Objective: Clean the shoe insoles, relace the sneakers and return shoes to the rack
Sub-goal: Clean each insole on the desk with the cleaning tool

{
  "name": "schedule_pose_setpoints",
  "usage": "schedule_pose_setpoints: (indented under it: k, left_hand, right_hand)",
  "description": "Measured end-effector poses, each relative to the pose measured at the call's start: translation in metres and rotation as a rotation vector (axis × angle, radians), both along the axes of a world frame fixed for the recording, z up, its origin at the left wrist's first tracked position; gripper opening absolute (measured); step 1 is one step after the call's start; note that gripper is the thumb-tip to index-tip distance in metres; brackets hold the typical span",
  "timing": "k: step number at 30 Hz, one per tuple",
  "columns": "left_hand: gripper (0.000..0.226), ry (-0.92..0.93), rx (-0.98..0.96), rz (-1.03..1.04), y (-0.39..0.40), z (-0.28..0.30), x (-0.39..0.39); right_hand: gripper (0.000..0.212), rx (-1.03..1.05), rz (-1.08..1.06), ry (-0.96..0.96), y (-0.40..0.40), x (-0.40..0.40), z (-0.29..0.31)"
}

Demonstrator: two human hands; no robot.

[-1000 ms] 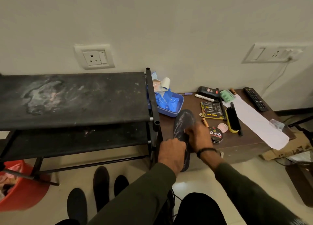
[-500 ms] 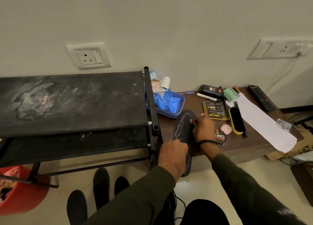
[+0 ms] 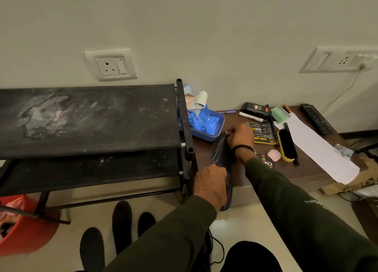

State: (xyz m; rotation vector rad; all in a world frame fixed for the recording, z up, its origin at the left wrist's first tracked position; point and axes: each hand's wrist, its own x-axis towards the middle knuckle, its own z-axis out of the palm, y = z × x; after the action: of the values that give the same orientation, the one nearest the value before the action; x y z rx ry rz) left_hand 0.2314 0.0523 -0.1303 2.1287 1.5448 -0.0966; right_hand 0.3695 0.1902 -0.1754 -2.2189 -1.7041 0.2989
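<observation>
At the bottom of the frame, three dark insoles (image 3: 122, 224) lie on the floor before the black shoe rack (image 3: 88, 118). At centre the left hand (image 3: 211, 187) grips the near end of a black insole (image 3: 221, 153) lying over the brown table (image 3: 302, 169) edge. The right hand (image 3: 240, 137), fingers curled, presses a small wipe to its far tip, just before the blue tray (image 3: 216, 131).

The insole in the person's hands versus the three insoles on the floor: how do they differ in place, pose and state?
The held insole lies on the wooden table, its heel past the edge; the three floor insoles lie flat below the shoe rack. The left hand grips the held one's heel and the right hand presses near its toe; nothing touches the floor ones. All are dark and foot-shaped.
</observation>
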Motion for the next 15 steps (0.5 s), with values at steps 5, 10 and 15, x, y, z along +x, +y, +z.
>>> schedule_pose_setpoints:
  k: [5, 10, 15]
  left_hand:
    - [0.023, -0.002, 0.079, 0.008, -0.005, -0.001, -0.002]
    - [0.031, 0.033, 0.067, 0.0, -0.004, 0.0, -0.001]
    - [0.036, 0.042, 0.078, 0.015, -0.005, -0.004, 0.0]
  right_hand:
    - [0.01, -0.013, 0.276, -0.01, -0.063, -0.009, -0.017]
    - [0.006, -0.098, 0.249, 0.005, -0.019, 0.001, -0.002]
    - [0.028, -0.04, 0.039, 0.042, 0.007, -0.004, -0.004]
